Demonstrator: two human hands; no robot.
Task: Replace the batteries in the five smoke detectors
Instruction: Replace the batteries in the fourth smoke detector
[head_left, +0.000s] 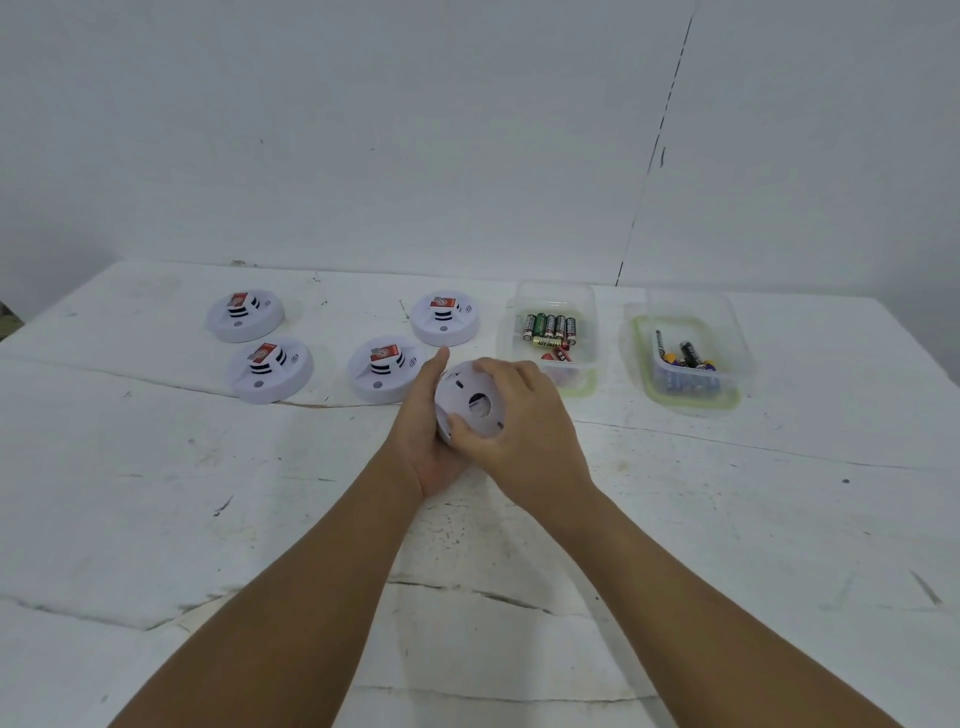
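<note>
Smoke detector (475, 402) held above surface (208, 493), back side up, round hole at centre. Left hand (423, 441) cradles it from below, fingers curled round left edge. Right hand (524, 421) grips top and right rim, thumb on back. Four more detectors (260, 370) sit face-up just behind, left. Right of them, clear tub (550, 338) with green batteries (550, 327); further right, second tub (691, 358) with mixed batteries (688, 358).

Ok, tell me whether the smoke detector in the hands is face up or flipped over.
Flipped over: the smoke detector shows its plain back with a round hole and slots, gripped by the left hand and right hand.
</note>
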